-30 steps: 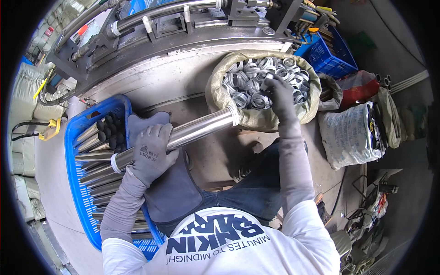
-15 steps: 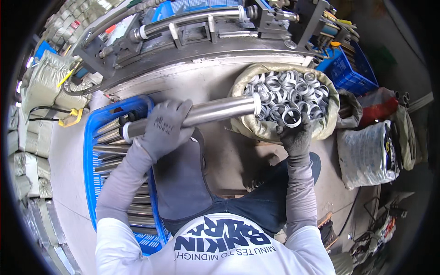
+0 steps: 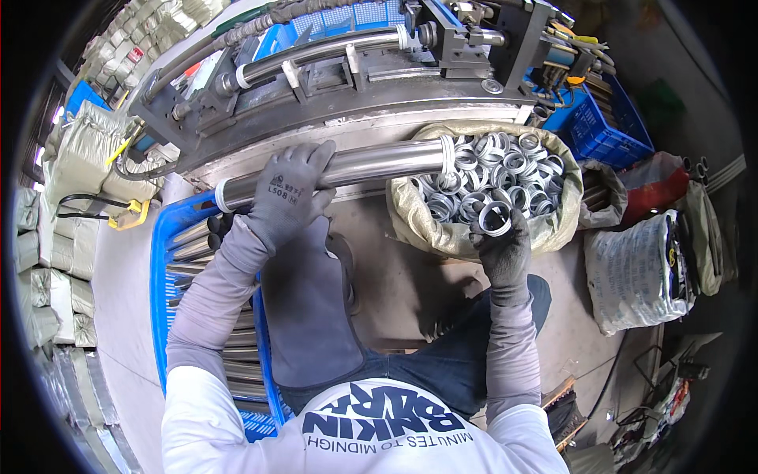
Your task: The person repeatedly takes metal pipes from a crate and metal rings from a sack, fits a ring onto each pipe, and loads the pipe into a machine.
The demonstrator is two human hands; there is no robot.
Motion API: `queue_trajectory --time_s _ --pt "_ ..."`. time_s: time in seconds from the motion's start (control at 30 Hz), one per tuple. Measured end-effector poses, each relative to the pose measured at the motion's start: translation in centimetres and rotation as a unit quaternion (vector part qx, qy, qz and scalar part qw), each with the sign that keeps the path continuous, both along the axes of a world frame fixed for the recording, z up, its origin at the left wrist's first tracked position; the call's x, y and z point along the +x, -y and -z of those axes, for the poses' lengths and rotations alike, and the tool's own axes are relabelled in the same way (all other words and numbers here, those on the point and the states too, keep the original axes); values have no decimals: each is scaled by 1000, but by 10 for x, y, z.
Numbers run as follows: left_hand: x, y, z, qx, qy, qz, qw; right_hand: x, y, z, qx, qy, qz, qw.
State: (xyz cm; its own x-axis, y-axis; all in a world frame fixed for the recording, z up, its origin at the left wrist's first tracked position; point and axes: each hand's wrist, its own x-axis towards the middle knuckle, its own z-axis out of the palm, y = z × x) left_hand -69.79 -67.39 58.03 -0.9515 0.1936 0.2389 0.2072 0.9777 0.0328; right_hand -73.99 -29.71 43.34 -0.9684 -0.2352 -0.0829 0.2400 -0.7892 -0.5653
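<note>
Tube [image 3: 383,164] — partly behind left hand [image 3: 290,189]

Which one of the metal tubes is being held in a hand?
The tube in the left hand, pointing to the sack; no hand holds the tubes in the left crate or the machine.

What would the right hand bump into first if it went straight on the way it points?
Most likely the loose rings in the sack, just beyond the single ring in the right hand; depth is hard to judge.
</note>
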Motion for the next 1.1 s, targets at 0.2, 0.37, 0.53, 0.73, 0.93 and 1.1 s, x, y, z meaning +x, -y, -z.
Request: queue_trajectory --time_s 0.2,0.37,0.53,0.73,0.93,1.1 --pt "-6 0 3 -4 7 12 1000 1 -1 -4 16 -1 6 1000" --pt "-25 4 1 14 -51 35 998 5 4 -12 44 -11 0 999" --pt "-76 21 -9 -29 -150 14 988 1 -1 -3 40 -21 -16 999" --pt "-167 61 -34 -63 -283 -22 957 -4 6 -3 20 -15 -18 1000" --pt "-222 70 -34 -63 -220 -72 971 -2 5 -4 55 -7 1 998" --pt "-261 88 -21 -116 -147 -118 975 1 11 -8 107 -18 -24 994"
